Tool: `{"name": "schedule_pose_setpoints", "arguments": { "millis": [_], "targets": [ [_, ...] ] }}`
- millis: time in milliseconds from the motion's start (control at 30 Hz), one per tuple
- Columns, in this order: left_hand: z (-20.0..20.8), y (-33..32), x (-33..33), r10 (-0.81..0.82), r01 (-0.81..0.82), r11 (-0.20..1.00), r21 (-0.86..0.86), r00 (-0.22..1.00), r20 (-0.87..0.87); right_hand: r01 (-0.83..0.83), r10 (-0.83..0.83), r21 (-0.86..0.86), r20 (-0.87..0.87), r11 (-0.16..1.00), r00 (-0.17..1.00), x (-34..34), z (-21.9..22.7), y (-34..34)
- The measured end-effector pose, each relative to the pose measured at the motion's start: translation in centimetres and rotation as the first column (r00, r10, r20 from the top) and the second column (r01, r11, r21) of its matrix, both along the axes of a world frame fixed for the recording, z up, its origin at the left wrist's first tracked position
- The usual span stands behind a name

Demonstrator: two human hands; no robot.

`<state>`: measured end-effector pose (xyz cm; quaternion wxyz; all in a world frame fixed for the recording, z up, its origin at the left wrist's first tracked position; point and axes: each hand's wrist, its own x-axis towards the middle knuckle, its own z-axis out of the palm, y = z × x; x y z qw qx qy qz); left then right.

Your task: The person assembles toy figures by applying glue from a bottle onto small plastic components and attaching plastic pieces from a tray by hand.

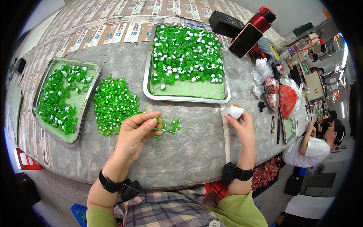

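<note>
My left hand (pixel 137 130) is above the grey table cover, its thumb and fingers pinched together at a small green plastic piece (pixel 160 122). Just past those fingertips lie several loose green sprig-like pieces (pixel 174 126). To the left is a heap of small green pieces with white dots (pixel 115 104). My right hand (pixel 244 126) is closed around a small rounded white object (pixel 232 111), perhaps a squeeze bottle; the fingers partly cover it. Beyond both hands, a large metal tray (pixel 185 99) holds many green pieces with white eye-like balls. A smaller tray (pixel 85 109) at the left holds similar ones.
A phone (pixel 245 41) leans against a red bottle (pixel 264 17) near a black box (pixel 226 23). Plastic bags, one a red bag (pixel 287 100), crowd the right side. A marker-like stick (pixel 273 124) lies near the right edge. A person in white (pixel 314 149) sits beyond.
</note>
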<state>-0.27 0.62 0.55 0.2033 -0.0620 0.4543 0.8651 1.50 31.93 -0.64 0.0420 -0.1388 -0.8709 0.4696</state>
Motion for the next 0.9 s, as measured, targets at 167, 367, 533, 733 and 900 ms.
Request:
{"name": "schedule_pose_setpoints", "arguments": {
  "millis": [167, 367, 533, 733, 900],
  "targets": [
    [-0.1, 0.0, 0.1, -0.040, 0.038, 0.998, 0.051, 0.999, 0.030, -0.025, -0.051, -0.325, -0.222, 0.945, 0.974, -0.4, 3.0, -3.6],
    [-0.4, -0.5, 0.0, -0.068, 0.052, 0.979, 0.197, 0.995, 0.071, -0.348, 0.128, -0.456, -0.447, 0.819, 0.885, -1.0, 7.8, -9.5],
    [-0.9, -0.5, -0.1, -0.050, 0.028, 0.968, 0.251, 0.996, 0.079, -0.246, -0.055, -0.446, -0.560, 0.861, 0.826, -0.8, 7.9, -12.6],
    [-1.1, -0.6, -0.1, -0.069, 0.045, 0.959, 0.278, 0.995, 0.075, -0.336, 0.104, -0.212, -0.689, 0.918, 0.718, -0.8, 6.4, -12.6],
    [-1.1, -0.4, -0.1, -0.071, 0.044, 0.959, 0.279, 0.994, 0.089, -0.326, 0.134, -0.187, -0.648, 0.927, 0.750, -0.3, 6.3, -12.9]
  ]
}}
